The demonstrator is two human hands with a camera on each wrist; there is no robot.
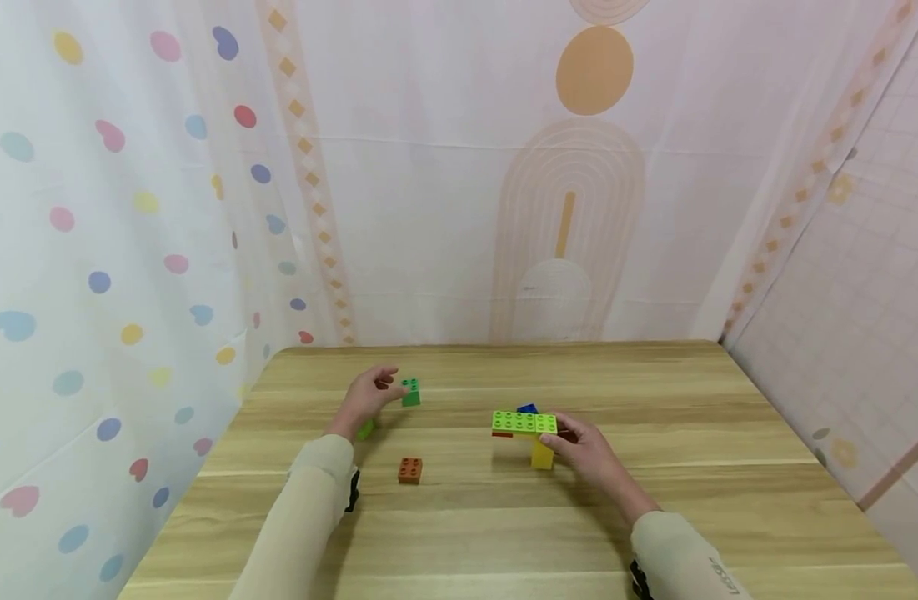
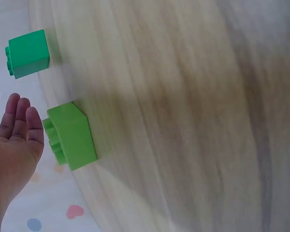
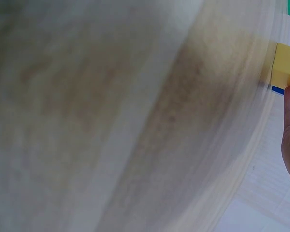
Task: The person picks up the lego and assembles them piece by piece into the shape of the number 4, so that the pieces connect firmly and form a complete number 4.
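Observation:
My left hand (image 1: pixel 368 400) hovers above the table with fingers loosely bent and nothing held. Just beyond its fingertips stands a green toy brick (image 1: pixel 411 393). A lime-green brick (image 2: pixel 73 135) sits below this hand, mostly hidden by the wrist in the head view. My right hand (image 1: pixel 589 454) holds the right end of a toy brick structure (image 1: pixel 524 422). Lime-green bricks form its top, and a yellow part (image 1: pixel 543 453) stands under the right end. Red shows beneath the left end, blue behind. In the right wrist view, a finger touches the yellow part (image 3: pixel 285 65).
An orange-brown brick (image 1: pixel 409 471) lies on the wooden table (image 1: pixel 459 533) between the forearms. Patterned curtains (image 1: pixel 428 208) hang behind the table's far edge and along the sides.

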